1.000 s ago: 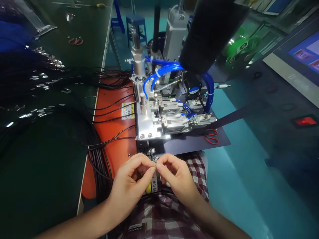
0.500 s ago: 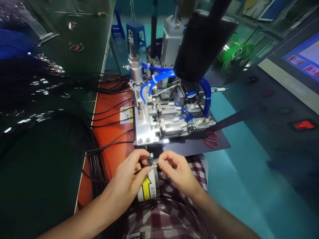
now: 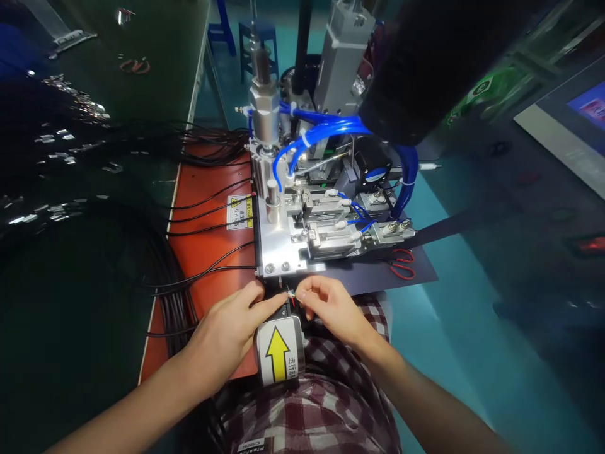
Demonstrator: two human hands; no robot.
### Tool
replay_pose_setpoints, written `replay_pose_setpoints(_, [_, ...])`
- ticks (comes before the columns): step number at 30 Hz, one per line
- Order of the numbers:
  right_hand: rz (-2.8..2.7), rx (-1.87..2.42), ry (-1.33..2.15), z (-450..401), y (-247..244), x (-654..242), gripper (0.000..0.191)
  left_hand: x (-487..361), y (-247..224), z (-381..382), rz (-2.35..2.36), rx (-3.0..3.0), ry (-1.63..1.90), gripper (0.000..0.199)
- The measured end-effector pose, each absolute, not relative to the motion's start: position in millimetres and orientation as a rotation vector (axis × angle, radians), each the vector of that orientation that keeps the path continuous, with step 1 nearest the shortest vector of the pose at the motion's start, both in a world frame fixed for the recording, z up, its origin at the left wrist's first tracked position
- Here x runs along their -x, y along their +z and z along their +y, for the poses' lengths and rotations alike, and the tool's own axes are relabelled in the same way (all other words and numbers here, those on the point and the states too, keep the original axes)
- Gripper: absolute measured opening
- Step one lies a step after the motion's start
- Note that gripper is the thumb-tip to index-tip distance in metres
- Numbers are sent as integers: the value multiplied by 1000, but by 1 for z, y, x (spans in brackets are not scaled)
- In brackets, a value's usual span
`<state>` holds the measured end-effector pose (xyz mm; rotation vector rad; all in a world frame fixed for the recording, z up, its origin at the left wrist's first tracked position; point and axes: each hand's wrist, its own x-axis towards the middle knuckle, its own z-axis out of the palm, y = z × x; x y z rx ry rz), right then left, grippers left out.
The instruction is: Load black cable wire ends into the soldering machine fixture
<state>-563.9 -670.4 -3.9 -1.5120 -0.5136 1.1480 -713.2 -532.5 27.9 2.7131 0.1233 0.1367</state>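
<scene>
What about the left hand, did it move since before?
Yes, the left hand moved forward, off the yellow arrow and closer to the shiny metal plate.

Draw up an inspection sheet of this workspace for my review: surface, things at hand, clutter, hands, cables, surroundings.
Surface: orange-red base beside a dark bench; no spill seen.
Things at hand: fine coloured wires just beyond the arrow label; metal machine behind.
Clutter: red-handled tool on the dark plate; another on the bench.
Hands: right hand has fingertips at the wires; left hand points its index finger there. Grip unclear.
Cables: black cables cross the base; blue tubes arch over the machine.
Surroundings: blue stool; screen, blurred.
</scene>
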Motion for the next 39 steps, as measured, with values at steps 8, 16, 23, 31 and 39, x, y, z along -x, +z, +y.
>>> replay_pose_setpoints(8, [-539,1555,1141,-671,-7,564,18,716,20,-536,151,-2817,166,48])
replay_pose_setpoints(16, [-535,1558,1109,-671,-2,567,18,711,26,-537,87,-2882,186,42])
replay_pose_setpoints(23, [-429,1524,1151,-669,-2,567,21,710,29,-537,98,-2877,220,41])
replay_pose_setpoints(31, [-355,1425,1240,-669,-7,568,21,711,26,-538,99,-2851,178,44])
replay_pose_setpoints(39, [-426,1437,1212,-671,-6,565,20,713,25,-538,112,-2860,141,45])
